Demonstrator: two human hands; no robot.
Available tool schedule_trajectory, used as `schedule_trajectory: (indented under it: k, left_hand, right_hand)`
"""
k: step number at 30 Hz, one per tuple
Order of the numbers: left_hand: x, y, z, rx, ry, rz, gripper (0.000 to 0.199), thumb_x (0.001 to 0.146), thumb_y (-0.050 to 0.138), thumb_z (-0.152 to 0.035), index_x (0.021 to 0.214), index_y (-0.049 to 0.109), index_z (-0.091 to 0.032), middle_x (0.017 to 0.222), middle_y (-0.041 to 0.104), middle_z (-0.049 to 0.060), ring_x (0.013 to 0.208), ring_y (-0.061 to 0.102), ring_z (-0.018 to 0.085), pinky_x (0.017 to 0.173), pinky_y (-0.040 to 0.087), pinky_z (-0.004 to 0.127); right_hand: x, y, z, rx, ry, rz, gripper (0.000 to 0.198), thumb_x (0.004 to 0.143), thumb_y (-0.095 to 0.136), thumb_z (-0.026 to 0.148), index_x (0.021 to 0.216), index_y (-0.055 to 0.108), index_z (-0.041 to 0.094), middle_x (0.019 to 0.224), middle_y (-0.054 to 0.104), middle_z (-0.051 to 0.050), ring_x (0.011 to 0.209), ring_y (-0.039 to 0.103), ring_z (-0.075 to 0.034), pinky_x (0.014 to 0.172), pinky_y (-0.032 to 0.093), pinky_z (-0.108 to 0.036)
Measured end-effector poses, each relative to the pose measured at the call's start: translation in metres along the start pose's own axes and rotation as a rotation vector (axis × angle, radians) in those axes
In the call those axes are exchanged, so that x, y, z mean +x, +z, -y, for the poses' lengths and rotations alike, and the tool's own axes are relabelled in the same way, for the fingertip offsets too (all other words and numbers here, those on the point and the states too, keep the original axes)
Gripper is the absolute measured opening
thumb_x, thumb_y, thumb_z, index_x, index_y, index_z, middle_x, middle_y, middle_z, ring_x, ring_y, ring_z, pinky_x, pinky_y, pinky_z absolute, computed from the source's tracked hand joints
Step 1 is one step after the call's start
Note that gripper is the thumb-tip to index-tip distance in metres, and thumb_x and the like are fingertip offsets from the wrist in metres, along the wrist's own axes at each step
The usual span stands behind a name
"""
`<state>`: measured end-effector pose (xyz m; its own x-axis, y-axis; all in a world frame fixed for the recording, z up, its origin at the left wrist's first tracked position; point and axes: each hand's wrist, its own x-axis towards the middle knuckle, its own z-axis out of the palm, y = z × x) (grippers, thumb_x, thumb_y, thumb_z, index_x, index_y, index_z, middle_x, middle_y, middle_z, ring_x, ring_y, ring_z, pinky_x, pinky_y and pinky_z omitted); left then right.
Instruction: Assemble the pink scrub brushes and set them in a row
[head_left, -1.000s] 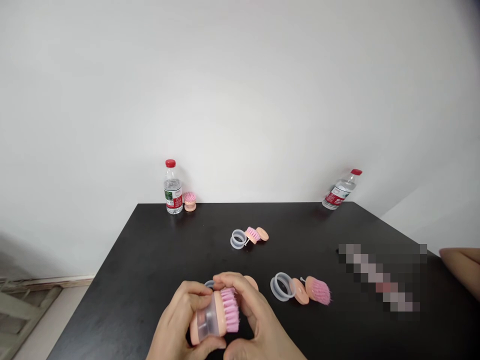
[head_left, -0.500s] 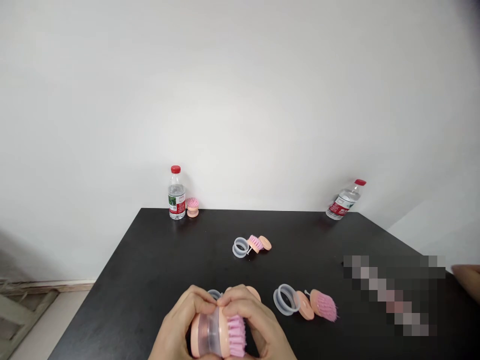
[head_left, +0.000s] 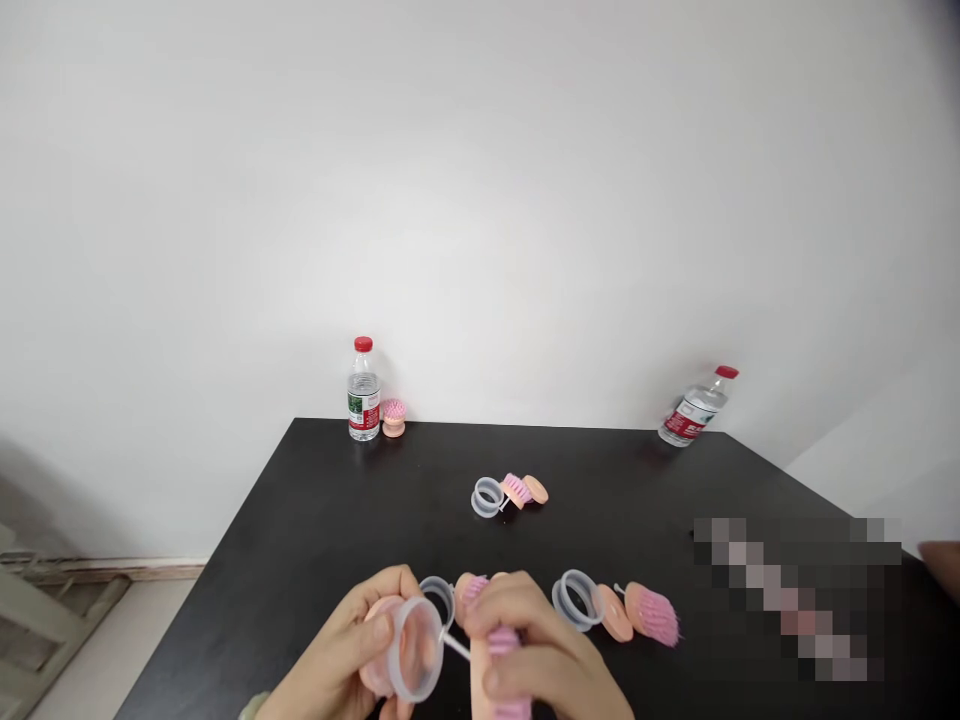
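My left hand [head_left: 352, 645] grips a clear plastic cup [head_left: 417, 650] with a peach base, its open mouth turned to the right. In my right hand [head_left: 540, 640] is a brush head [head_left: 504, 670] with pink bristles and a peach disc. A white stem [head_left: 456, 645] sticks out of the disc toward the cup's mouth. Just behind my hands lie a clear ring [head_left: 439, 598] and another pink-bristled brush head [head_left: 470, 592], partly covered. Right of my right hand rest a clear ring [head_left: 577, 600], a peach cap [head_left: 615, 614] and a brush head [head_left: 654, 614].
Farther back on the black table [head_left: 337, 530] sit a clear ring [head_left: 487, 497], a brush head [head_left: 516, 490] and a peach cap [head_left: 535, 489]. Along the wall stand a water bottle [head_left: 364, 395], a whole brush [head_left: 394, 418] and a tilted bottle [head_left: 694, 410]. A pixelated patch [head_left: 795, 610] covers the right side.
The brush was in one piece between both hands. Now the brush head with its stem is apart from the clear cup, in my right hand, and the cup's mouth shows.
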<state>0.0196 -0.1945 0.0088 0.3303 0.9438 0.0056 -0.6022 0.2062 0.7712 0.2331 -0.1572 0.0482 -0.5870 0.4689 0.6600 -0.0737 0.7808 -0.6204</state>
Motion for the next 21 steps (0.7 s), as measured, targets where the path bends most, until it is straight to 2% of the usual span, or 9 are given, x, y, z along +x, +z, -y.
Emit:
schedule_trajectory:
  k: [2,4,6,8,10,12,13,17,21]
  left_hand:
    - [-0.001,0.001,-0.004,-0.018,0.033,-0.008,0.048,0.078,0.072,-0.064,0.082,0.062,-0.017,0.054,0.06,0.0,0.039,0.044,0.006,0.038,0.033,0.014]
    - [-0.002,0.005,-0.01,-0.009,0.075,-0.07,0.051,0.077,0.071,-0.066,0.078,0.062,-0.016,0.056,0.061,0.001,0.044,0.045,0.006,0.044,0.035,0.015]
    - [-0.002,0.009,-0.017,-0.006,0.126,-0.191,0.05,0.076,0.073,-0.065,0.076,0.063,-0.016,0.063,0.062,0.001,0.053,0.047,0.008,0.053,0.04,0.018]
    - [-0.001,0.01,-0.021,-0.012,0.17,-0.308,0.045,0.074,0.078,-0.06,0.076,0.064,-0.017,0.07,0.059,0.0,0.061,0.049,0.009,0.06,0.042,0.02]
    - [0.002,0.006,-0.022,-0.004,0.185,-0.384,0.039,0.074,0.081,-0.053,0.076,0.065,-0.018,0.073,0.056,-0.001,0.067,0.048,0.011,0.066,0.044,0.021]
    - [0.005,0.0,-0.02,0.026,0.195,-0.417,0.037,0.072,0.084,-0.05,0.077,0.066,-0.018,0.075,0.057,-0.001,0.071,0.049,0.012,0.07,0.044,0.021]
    - [0.006,-0.003,-0.019,0.045,0.203,-0.424,0.037,0.07,0.086,-0.049,0.078,0.067,-0.018,0.076,0.058,-0.001,0.074,0.05,0.013,0.072,0.044,0.022]
    - [0.009,-0.011,-0.015,0.104,0.233,-0.457,0.045,0.058,0.093,-0.047,0.084,0.071,-0.018,0.082,0.064,0.002,0.079,0.053,0.015,0.072,0.043,0.023]
    - [0.009,-0.012,-0.013,0.082,0.244,-0.507,0.056,0.053,0.096,-0.044,0.098,0.073,-0.02,0.088,0.068,0.003,0.083,0.058,0.018,0.077,0.045,0.026]
  right_hand:
    - [0.005,-0.006,0.002,0.04,0.13,-0.057,0.026,0.09,0.069,0.022,0.113,0.06,0.033,0.119,0.061,-0.008,0.104,0.066,-0.025,0.089,0.058,-0.038]
    - [0.014,-0.013,0.0,0.069,0.268,-0.146,0.034,0.085,0.074,0.022,0.115,0.061,0.031,0.121,0.059,-0.008,0.108,0.064,-0.025,0.086,0.058,-0.034]
    - [0.027,-0.018,-0.008,0.089,0.399,-0.213,0.034,0.083,0.071,0.02,0.114,0.061,0.029,0.114,0.06,-0.006,0.102,0.064,-0.023,0.082,0.057,-0.032]
    - [0.043,-0.02,-0.022,0.055,0.508,-0.205,0.032,0.084,0.065,0.018,0.113,0.058,0.026,0.107,0.06,-0.004,0.093,0.064,-0.02,0.079,0.057,-0.032]
    - [0.059,-0.019,-0.04,-0.113,0.565,-0.095,0.031,0.082,0.062,0.015,0.112,0.057,0.025,0.107,0.06,-0.003,0.094,0.064,-0.02,0.083,0.055,-0.033]
    - [0.072,-0.014,-0.063,-0.375,0.559,0.062,0.032,0.08,0.063,0.011,0.109,0.056,0.024,0.112,0.06,-0.003,0.104,0.061,-0.021,0.092,0.051,-0.037]
    - [0.077,-0.011,-0.074,-0.43,0.556,0.109,0.034,0.079,0.063,0.008,0.107,0.056,0.023,0.114,0.06,-0.003,0.106,0.061,-0.022,0.094,0.049,-0.038]
    - [0.09,0.005,-0.115,-0.52,0.554,0.248,0.036,0.076,0.063,-0.001,0.105,0.057,0.02,0.115,0.059,-0.007,0.108,0.06,-0.026,0.091,0.049,-0.04]
    - [0.094,0.015,-0.138,-0.586,0.566,0.31,0.034,0.077,0.065,-0.002,0.105,0.058,0.017,0.114,0.058,-0.011,0.108,0.06,-0.028,0.092,0.049,-0.042]
